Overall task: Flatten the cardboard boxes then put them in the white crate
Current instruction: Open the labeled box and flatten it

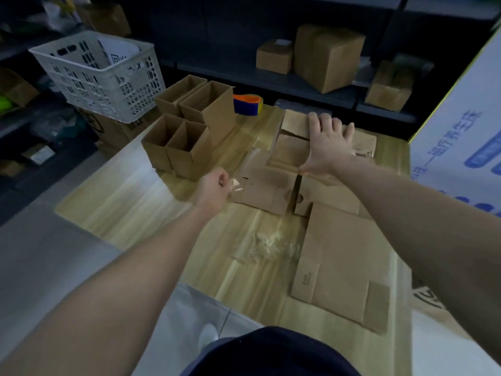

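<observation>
A pale wood-grain table [130, 191] carries plain brown corrugated cardboard. Four open boxes [187, 126] stand upright in a tight cluster at upper centre-left, tall and rectangular, mouths up. Behind them, at upper left, the crate [97, 74] is white perforated plastic and sits on a carton off the table's far corner. A flat box [271, 185] lies at centre right, flaps splayed, its long axis running roughly left to right. A second flat box [344, 267] lies at lower right, its long axis running up and down the frame, slightly tilted. The right hand [328, 142] is spread wide, palm down, pressing the cardboard at the flat box's far side. The left hand [214, 188] is curled, pinching what looks like a clear tape scrap [236, 183] at the flat box's left edge. A crumpled glossy tape wad [268, 248] lies at centre.
</observation>
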`<state>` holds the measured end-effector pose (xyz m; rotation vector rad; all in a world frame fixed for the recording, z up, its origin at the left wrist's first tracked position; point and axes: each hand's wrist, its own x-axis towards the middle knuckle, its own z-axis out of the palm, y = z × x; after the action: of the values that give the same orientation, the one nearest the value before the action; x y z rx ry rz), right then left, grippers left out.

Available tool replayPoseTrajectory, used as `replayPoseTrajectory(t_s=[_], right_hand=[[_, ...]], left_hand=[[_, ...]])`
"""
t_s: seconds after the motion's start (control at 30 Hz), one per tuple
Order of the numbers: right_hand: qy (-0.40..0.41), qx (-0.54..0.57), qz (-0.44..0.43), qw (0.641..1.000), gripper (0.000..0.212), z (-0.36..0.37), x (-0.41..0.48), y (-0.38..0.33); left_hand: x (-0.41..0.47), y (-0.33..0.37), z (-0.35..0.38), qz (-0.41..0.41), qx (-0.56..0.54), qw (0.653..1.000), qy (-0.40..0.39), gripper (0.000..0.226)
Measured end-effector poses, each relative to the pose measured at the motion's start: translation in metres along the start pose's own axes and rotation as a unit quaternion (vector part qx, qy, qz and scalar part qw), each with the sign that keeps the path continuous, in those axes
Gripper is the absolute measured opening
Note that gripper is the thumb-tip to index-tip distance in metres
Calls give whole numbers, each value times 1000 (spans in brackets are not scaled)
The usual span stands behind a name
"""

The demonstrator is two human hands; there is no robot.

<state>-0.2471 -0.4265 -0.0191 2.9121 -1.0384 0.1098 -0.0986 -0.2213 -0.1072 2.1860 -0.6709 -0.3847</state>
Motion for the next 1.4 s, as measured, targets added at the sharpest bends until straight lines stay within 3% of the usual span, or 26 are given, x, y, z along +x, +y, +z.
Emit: replayPoseTrajectory(t_s=[0.13, 0.27, 0.5, 0.7, 0.77, 0.83, 0.87, 1.0, 1.17, 1.33, 1.4], right_hand=[[-12, 9, -9, 1000, 128, 10, -13, 11], [-19, 22, -21, 999, 129, 19, -24, 18], [-21, 39, -48, 998, 127, 31, -36, 24], [-6, 70, -80, 994, 124, 28, -38, 23], [-11, 80, -97, 992, 124, 26, -38, 21], [-19, 86, -119, 989, 125, 24, -38, 18], [-22, 87, -128, 988, 124, 24, -39, 16], [-27, 68, -154, 985, 124, 26, -40, 3], [-55, 58, -208, 975, 124, 25, -33, -33], [-83, 65, -259, 960, 123, 20, -17, -85], [-91, 82, -274, 954, 122, 21, -11, -112]], left_hand=[[-32, -10, 49, 47, 89, 986, -131, 21], [-59, -26, 89, 31, 126, 968, -216, 18], [-71, -32, 114, -43, 127, 956, -260, 14], [-70, -17, 103, -134, 103, 912, -373, 62], [-65, -12, 97, -128, 97, 932, -324, 61], [-56, -6, 86, -96, 98, 968, -208, 23], [-50, -2, 79, -99, 67, 982, -148, 15], [-32, 31, 47, -130, -194, 972, 19, 19], [-26, 51, 12, -121, -325, 937, 31, 42], [-27, 32, -28, -123, -326, 932, 102, 25], [-27, 18, -48, -132, -306, 934, 128, 32]])
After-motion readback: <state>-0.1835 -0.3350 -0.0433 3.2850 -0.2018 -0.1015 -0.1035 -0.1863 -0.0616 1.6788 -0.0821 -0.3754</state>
